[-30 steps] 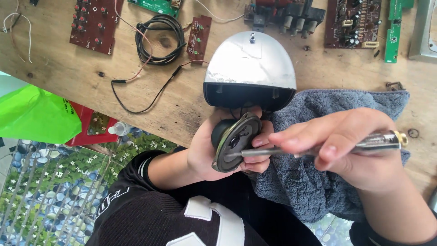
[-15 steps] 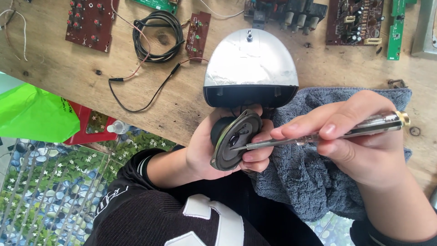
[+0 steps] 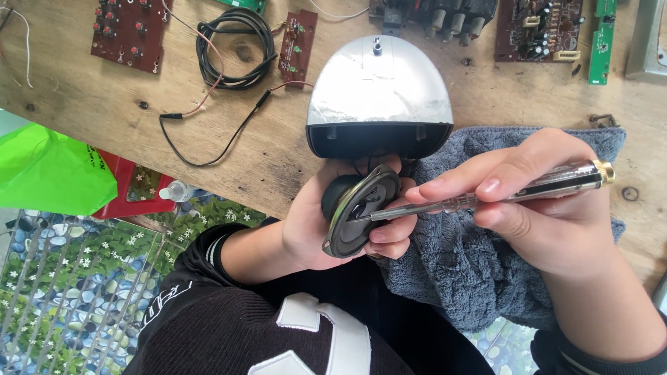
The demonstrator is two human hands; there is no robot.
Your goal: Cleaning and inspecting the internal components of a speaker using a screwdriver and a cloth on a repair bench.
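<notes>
My left hand [image 3: 326, 232] grips a small round speaker driver [image 3: 361, 212] with a dark cone and black magnet, held just below a silver speaker housing [image 3: 379, 90] that lies on the wooden table [image 3: 83, 97]. Thin wires run from the driver into the housing. My right hand [image 3: 549, 208] holds a clear-handled screwdriver [image 3: 535, 187] with a brass end cap. Its metal tip rests on the driver's cone.
A grey towel [image 3: 465, 271] lies under my right hand at the table's front edge. Red circuit boards [image 3: 128, 31], a coil of black cable [image 3: 233, 45], a dark board [image 3: 538, 28] and a green board [image 3: 601, 38] lie at the back. A green bag [image 3: 48, 173] sits left.
The screwdriver has tilted, its handle end rising toward the right, and the tip now sits on the driver's cone. My left hand keeps holding the driver in the same place.
</notes>
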